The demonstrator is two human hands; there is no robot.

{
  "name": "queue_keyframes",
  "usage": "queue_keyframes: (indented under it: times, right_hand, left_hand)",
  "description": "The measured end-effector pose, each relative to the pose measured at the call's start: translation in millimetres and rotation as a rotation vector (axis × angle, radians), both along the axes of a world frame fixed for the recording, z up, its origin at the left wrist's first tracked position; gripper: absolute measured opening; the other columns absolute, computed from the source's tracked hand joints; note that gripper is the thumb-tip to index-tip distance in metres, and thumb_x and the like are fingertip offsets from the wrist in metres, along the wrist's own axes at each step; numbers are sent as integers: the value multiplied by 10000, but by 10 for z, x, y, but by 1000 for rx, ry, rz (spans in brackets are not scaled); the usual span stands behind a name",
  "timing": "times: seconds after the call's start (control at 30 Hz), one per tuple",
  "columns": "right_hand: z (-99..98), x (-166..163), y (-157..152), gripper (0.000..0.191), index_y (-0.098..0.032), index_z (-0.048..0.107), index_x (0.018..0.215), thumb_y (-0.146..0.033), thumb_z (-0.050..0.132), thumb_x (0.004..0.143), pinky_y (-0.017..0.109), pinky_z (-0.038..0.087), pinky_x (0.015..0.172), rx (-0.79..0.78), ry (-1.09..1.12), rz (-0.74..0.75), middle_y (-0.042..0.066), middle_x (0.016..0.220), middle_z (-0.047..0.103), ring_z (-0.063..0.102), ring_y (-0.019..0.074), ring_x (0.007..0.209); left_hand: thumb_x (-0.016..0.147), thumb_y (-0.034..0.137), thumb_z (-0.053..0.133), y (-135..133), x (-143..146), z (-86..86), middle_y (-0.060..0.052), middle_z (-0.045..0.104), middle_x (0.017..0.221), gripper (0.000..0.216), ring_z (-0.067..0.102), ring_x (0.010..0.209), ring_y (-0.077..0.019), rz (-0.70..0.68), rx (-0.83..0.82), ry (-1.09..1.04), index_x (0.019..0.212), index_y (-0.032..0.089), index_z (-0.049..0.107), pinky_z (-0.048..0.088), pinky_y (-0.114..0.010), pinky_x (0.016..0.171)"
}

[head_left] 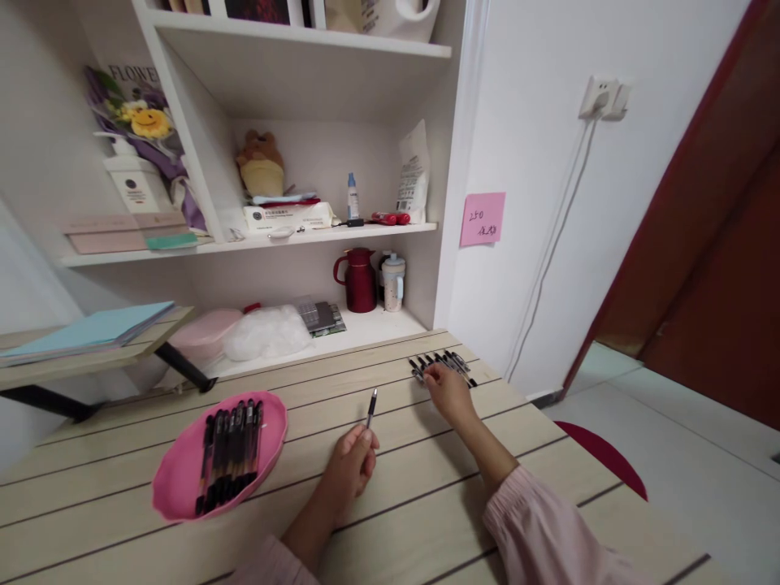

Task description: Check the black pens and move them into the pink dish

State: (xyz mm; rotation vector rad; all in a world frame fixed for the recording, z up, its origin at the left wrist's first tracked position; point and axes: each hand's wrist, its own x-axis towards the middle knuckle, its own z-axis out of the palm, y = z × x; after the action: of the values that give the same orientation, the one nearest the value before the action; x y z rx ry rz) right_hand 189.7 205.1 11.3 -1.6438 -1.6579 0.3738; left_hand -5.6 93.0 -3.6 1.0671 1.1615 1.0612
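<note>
My left hand (350, 467) rests on the slatted wooden table (396, 520) and is closed around a black pen (371, 407) that points up and away, tip uncapped. My right hand (448, 390) reaches to the far right of the table, fingers curled over a row of several black pens (444, 366) lying there; whether it grips one is hidden. A pink oval tray (176, 487) at the left holds several black pens (231, 455) laid side by side.
White shelves behind the table carry a red jug (358, 280), a cup (393, 282), a plastic bag (265, 331) and boxes. A side shelf with blue folders (91, 327) juts in at left. A pink sticky note (482, 218) is on the wall; a red door (712, 227) stands right.
</note>
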Motion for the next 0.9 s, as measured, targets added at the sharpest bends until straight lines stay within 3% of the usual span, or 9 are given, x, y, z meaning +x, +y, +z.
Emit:
queue_keyframes:
  times: [0.1,0.2,0.5,0.8,0.9]
  right_hand:
    - [52,-63,82,175,-163,607,903,-217,478,797,266,401,648,-76,-413,-29,102,834,674,620,205,788]
    - [87,-224,121,196,-119,578,964,-133,450,816,276,424,666,-111,-610,-7,163,882,664,639,218,809]
    - [74,-453,138,323,-62,546,1034,25,378,773,300,472,662,-113,-668,-32,214,914,643,653,233,810]
    - [20,-578,-233,212,-93,618,847,-34,440,750,274,441,627,-105,-643,56,190,877,651,644,231,780]
    - [16,-585,-348,161,-129,594,850,-88,505,722,283,424,624,-47,-498,86,157,892,644,628,226,774]
  left_hand:
    - [766,495,457,-5,-16,6,92,388,437,300,198,311,-27,-17,8,-18,732,198,445,72,-165,328]
    - [774,491,450,1,-26,-11,92,393,432,297,195,305,-22,-21,4,-19,729,197,444,69,-160,322]
    - [674,597,510,98,-46,-117,104,387,372,397,175,245,-20,-35,-22,-56,699,209,430,60,-168,283]
    - [704,583,501,21,-15,-17,107,387,400,388,167,292,-15,1,7,-44,723,201,434,58,-148,315]
    - [692,591,505,8,-7,4,110,380,385,395,166,278,-18,-22,4,-34,719,205,424,50,-157,316]
